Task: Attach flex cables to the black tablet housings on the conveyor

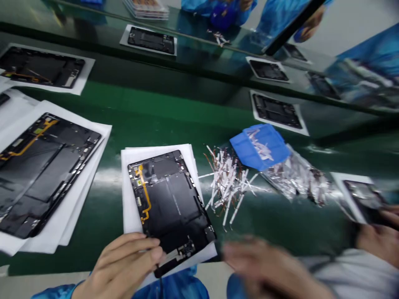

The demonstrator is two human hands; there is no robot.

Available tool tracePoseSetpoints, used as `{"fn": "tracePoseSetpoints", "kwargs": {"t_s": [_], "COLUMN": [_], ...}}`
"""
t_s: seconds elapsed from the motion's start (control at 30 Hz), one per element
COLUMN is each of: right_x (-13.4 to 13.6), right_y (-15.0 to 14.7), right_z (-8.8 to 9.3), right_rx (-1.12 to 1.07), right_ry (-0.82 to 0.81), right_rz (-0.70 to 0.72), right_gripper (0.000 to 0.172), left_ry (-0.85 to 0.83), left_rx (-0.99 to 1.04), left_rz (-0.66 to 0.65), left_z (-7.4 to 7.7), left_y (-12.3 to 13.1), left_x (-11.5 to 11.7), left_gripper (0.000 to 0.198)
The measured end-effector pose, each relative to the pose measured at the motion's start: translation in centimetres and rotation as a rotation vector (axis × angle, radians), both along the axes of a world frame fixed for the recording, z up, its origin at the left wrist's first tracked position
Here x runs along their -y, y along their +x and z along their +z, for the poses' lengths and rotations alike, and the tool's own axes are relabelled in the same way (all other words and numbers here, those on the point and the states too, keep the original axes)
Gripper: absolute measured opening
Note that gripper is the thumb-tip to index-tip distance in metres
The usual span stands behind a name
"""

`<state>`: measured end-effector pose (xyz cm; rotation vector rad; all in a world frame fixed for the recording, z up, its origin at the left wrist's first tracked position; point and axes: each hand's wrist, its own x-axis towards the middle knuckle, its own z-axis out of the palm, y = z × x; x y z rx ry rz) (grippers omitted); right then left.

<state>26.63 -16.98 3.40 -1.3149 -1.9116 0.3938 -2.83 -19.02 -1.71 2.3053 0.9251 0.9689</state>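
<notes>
A black tablet housing (177, 199) with an orange flex cable (145, 193) along its left side lies open on white paper sheets (128, 207) in front of me. My left hand (124, 263) is over its lower left corner, thumb and forefinger brought together beside a pale strip (170, 257) near the housing's bottom edge. Whatever is between those fingertips is hidden. Just off the lower right corner, my right hand (264, 265) is smeared by motion, so its fingers cannot be read. To the right of the housing lies a loose pile of thin white strips (226, 178).
A larger-looking tablet housing (46, 170) lies on paper at left, another (43, 66) behind it. Right of the strips are a blue pouch (262, 147) and crumpled clear plastic (296, 178). A co-worker's hand (374, 241) is at far right, by a papered housing. More housings line the back.
</notes>
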Motion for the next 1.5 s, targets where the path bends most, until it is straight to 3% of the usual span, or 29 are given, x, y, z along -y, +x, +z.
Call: {"fn": "tracePoseSetpoints", "kwargs": {"t_s": [0.07, 0.1, 0.17, 0.27, 0.37, 0.43, 0.53, 0.6, 0.67, 0.7, 0.73, 0.8, 0.93, 1.0, 1.13, 1.2, 1.33, 1.5], "right_x": [-3.5, -5.6, -9.8, -14.3, -15.6, -14.9, -12.0, -9.4, -7.1, -6.2, -5.7, -5.3, -6.3, -6.8, -7.6, -8.0, -8.5, -8.9], "right_y": [4.7, 6.9, 10.8, 14.7, 15.6, 14.0, 8.3, 3.2, -1.4, -3.2, -4.7, -6.4, -6.7, -6.5, -6.7, -7.0, -7.5, -7.7], "right_z": [0.8, 1.0, 0.8, -0.2, -0.6, -0.1, 1.0, 1.5, 1.6, 1.4, 1.2, 0.6, -0.5, -0.8, -1.4, -1.9, -2.7, -3.1], "right_rx": [0.021, 0.075, 0.131, 0.211, 0.241, 0.241, 0.219, 0.158, 0.101, 0.043, -0.015, -0.121, -0.237, -0.298, -0.358, -0.362, -0.387, -0.392], "right_ry": [0.173, 0.301, 0.304, 0.134, 0.062, 0.050, 0.052, 0.049, -0.149, -0.216, -0.279, -0.352, -0.395, -0.407, -0.398, -0.407, -0.480, -0.522], "right_rz": [-0.347, -0.698, -0.831, -0.805, -0.772, -0.742, -0.653, -0.422, 0.144, 0.300, 0.425, 0.534, 0.563, 0.538, 0.415, 0.350, 0.261, 0.230], "right_gripper": [0.015, 0.009, 0.015, 0.023, 0.023, 0.022, 0.016, 0.005, 0.022, 0.030, 0.034, 0.030, 0.018, 0.017, 0.019, 0.015, 0.001, 0.003], "left_ry": [-0.014, -0.034, -0.073, -0.116, -0.177, -0.206, -0.172, -0.158, -0.182, -0.191, -0.202, -0.220, -0.389, -0.432, -0.189, -0.067, 0.032, 0.091], "left_rx": [0.063, 0.101, 0.176, 0.246, 0.251, 0.239, 0.222, 0.214, 0.204, 0.202, 0.200, 0.196, 0.124, -0.016, -0.405, -0.525, -0.577, -0.586], "left_rz": [0.073, 0.104, 0.157, 0.206, 0.209, 0.191, 0.110, 0.076, 0.066, 0.061, 0.054, 0.046, 0.019, 0.031, 0.065, 0.034, 0.011, 0.004], "left_z": [-0.6, -0.9, -1.3, -1.9, -2.0, -1.6, -0.8, -0.5, -0.5, -0.6, -0.7, -0.8, -0.4, 0.0, 0.3, 0.1, -0.3, -0.4], "left_y": [0.1, 0.2, 0.3, 0.5, 0.6, 0.6, 0.9, 1.2, 1.5, 1.5, 1.5, 1.4, 0.7, 0.2, -1.4, -2.3, -3.0, -2.8], "left_x": [-0.1, -0.1, 0.0, 0.5, 0.6, 0.2, -1.0, -1.9, -2.5, -2.7, -2.8, -2.8, -2.3, -1.7, -0.3, 0.1, -0.3, -1.1], "left_gripper": [0.072, 0.073, 0.071, 0.068, 0.063, 0.055, 0.055, 0.057, 0.057, 0.058, 0.060, 0.063, 0.080, 0.083, 0.061, 0.062, 0.076, 0.067]}}
